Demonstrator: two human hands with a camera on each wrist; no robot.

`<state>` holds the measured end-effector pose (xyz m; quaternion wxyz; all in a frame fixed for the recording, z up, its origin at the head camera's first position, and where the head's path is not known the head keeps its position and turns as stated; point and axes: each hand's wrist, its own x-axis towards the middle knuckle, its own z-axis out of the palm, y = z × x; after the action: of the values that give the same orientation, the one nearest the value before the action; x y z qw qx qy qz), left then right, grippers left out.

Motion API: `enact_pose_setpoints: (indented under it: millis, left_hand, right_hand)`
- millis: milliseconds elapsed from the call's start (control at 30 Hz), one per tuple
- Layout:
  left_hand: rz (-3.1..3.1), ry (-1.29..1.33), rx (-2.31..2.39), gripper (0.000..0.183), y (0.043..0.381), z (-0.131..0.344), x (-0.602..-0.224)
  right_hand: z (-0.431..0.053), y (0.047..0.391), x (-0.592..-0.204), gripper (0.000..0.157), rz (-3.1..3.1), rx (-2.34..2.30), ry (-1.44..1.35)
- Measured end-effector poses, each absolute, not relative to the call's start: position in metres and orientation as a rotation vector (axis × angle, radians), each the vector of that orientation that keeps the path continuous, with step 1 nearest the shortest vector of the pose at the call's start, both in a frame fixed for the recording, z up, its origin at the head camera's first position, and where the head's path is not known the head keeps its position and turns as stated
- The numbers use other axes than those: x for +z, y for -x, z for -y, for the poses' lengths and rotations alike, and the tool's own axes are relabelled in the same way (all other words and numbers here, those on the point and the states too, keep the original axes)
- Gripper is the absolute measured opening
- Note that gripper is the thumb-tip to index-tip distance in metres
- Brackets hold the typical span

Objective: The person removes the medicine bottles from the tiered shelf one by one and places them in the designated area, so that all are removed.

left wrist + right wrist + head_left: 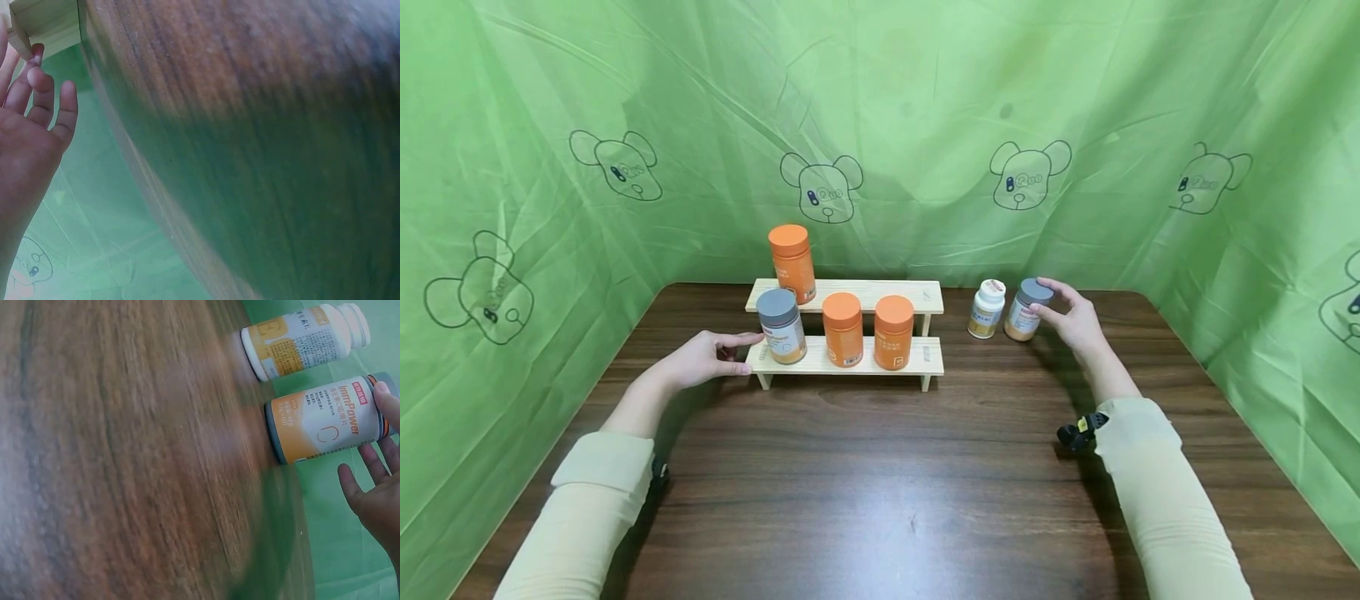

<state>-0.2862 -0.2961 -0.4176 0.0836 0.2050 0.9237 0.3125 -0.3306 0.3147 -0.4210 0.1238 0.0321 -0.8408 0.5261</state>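
My left hand [703, 362] grips the left end of a two-step wooden display stand [831, 367], thumb at its front corner; in the left wrist view, its fingers [42, 103] lie by the board's edge. Just beside that hand, a grey-lidded pill bottle [782, 329] stands on the lower step. My right hand [1075, 321] pinches the grey lid of a second such bottle [1021, 317], upright on the table right of the stand. Its white and orange label [328, 422] reads "ImmPower". Close to its left is a smaller white-capped bottle [987, 310] with a yellow label.
Two orange bottles, one mid-step [843, 332] and one further right [893, 333], share the lower step. A third orange bottle [793, 265] stands at the upper step's left. Green cloth [910, 100] with bear drawings hangs around the dark wood table [880, 492].
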Motion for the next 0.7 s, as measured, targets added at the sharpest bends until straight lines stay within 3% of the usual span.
enact_pose_setpoints:
  millis: [700]
  left_hand:
    - [-2.748, -0.578, 0.945, 0.064, 0.286, 0.296, -0.419]
  right_hand:
    - [-0.314, 0.325, -0.412, 0.065, 2.496, 1.670, -0.052]
